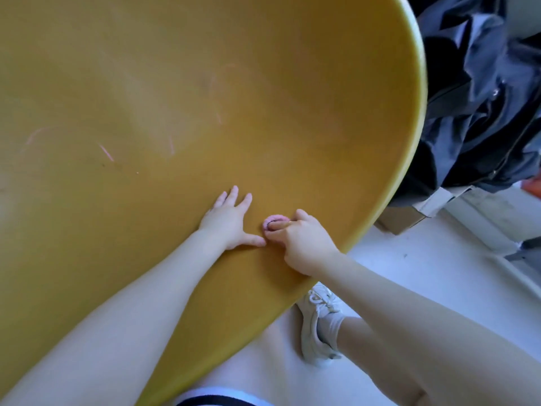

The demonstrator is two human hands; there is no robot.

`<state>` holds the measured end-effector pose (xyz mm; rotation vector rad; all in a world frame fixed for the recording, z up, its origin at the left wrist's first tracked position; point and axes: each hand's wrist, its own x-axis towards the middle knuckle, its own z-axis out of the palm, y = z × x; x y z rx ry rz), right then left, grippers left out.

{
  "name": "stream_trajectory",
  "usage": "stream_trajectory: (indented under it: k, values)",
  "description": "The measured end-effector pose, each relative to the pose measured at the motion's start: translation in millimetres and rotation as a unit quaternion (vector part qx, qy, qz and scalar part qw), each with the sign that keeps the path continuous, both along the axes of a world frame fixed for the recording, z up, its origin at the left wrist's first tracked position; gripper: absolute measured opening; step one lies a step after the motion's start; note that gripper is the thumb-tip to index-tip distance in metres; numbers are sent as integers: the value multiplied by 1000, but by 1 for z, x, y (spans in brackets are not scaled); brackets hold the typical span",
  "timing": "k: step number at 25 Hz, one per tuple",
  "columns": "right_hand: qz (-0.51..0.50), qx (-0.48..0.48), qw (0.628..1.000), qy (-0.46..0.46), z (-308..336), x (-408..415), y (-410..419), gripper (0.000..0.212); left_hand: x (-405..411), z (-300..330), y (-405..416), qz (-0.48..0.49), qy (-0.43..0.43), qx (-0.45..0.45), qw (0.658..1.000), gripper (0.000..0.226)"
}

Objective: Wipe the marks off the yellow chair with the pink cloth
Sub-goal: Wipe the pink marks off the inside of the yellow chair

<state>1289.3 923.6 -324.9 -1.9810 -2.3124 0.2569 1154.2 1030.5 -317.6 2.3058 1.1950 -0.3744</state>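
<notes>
Bare right hand (304, 244), bunched pink cloth (273, 221), smooth yellow chair (263, 83)

Dark crumpled fabric (480, 92) lies above a cardboard box (401, 216); white sneaker (317, 320) below.

The yellow chair (263, 112) is a plain mustard yellow with a paler yellow rim, and faint pink marks (106, 152) streak it toward nine o'clock and near the centre. The pink cloth (273, 221), a soft pale pink, shows at about five o'clock of centre. At two o'clock a heap of dark navy fabric (480, 98) lies above a brown cardboard box (399, 219), while the floor (424, 265) is whitish and the shoe (317, 323) at five o'clock is off-white.
</notes>
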Motion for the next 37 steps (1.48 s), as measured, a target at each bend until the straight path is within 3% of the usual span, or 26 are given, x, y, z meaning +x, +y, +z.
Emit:
stream_trajectory:
  k: [2,5,8,11,14,16,18,20,23,24,27,30,33,37]
  values:
    - [10,-3,1000,-14,17,19,-3,25,0,0,-1,11,-1,-11,1000,108]
    - [-123,138,978,-100,55,81,-7,23,-2,-3,-2,18,-10,-18,1000,103]
    - [-182,175,958,-133,67,83,-8,19,-5,-5,-6,13,-13,-14,1000,97]
    - [-112,132,983,-66,28,14,-23,11,-8,-8,-7,15,-24,-8,1000,75]
    - [-50,105,993,-16,-4,-34,-44,32,-9,-4,-2,16,-31,-19,999,56]
    - [0,74,996,-47,10,-29,-41,36,-10,-2,-3,4,-13,-19,1000,53]
    - [37,-22,991,-128,36,2,-25,30,-8,0,-7,13,3,-19,1000,58]
    - [-37,-13,981,-188,53,51,-8,30,-4,1,-11,28,22,-13,999,71]
    - [-169,98,930,-313,71,94,10,42,6,1,-14,45,40,20,998,84]
    - [-185,120,923,-314,69,95,11,41,9,1,-14,48,44,35,997,86]
    - [-124,91,971,-181,44,63,14,33,16,3,-12,67,48,47,995,90]
    - [-50,-36,995,-75,25,24,12,30,29,6,-2,87,45,76,992,78]
    - [-39,-41,989,-138,39,53,33,30,43,6,3,70,19,147,987,54]
    - [-114,53,956,-263,83,126,77,35,58,5,17,39,1,152,988,58]
